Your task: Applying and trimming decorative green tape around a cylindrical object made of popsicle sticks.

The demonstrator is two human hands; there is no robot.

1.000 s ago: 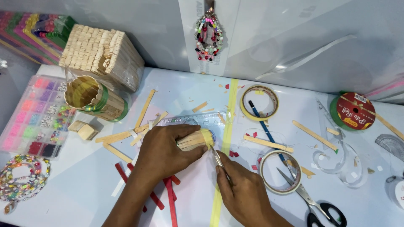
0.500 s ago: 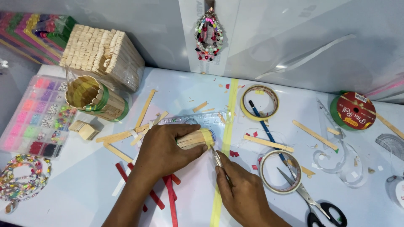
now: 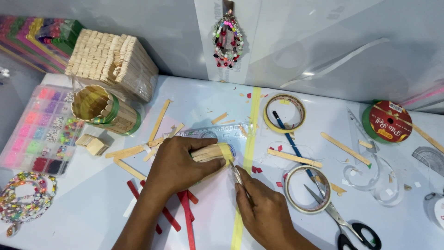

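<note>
My left hand (image 3: 178, 164) grips a bundle of wooden craft sticks (image 3: 209, 151), whose right end is wrapped in yellow tape. My right hand (image 3: 263, 210) holds a small metal blade (image 3: 236, 175) with its tip at the taped end of the bundle. A long strip of yellow tape (image 3: 248, 153) runs down the white table just right of the bundle. A clear plastic ruler (image 3: 208, 132) lies right behind the bundle.
A stick-built house (image 3: 111, 62) and a stick cup (image 3: 104, 110) stand at the back left by a bead box (image 3: 39, 127). Tape rolls (image 3: 284, 112) (image 3: 307, 189), scissors (image 3: 344, 222), a ribbon spool (image 3: 387, 121), loose sticks and red strips (image 3: 185, 210) lie around.
</note>
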